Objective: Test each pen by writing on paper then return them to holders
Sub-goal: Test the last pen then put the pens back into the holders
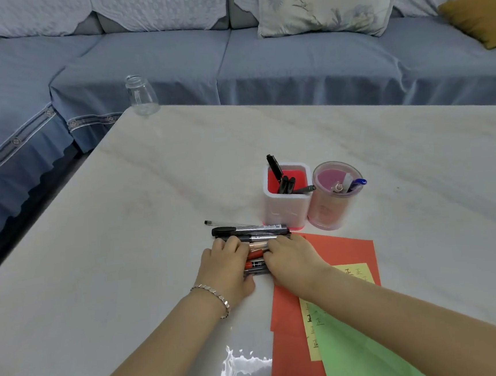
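At frame centre my left hand (226, 267) and right hand (292, 259) curl their fingers (232, 243) round a row of pens (250, 229) lying on the counter (151, 196) — just below the square holder (287, 211) and round holder (332, 210), beside the red paper (348, 249).

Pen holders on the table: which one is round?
The translucent pink holder, standing right of the square white holder with the red inside.

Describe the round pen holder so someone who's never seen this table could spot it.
On the pale marble table, two holders stand side by side just beyond the red paper. The round pen holder is the right-hand one; unlike the square white holder, it is translucent pink, with a blue-tipped pen inside.
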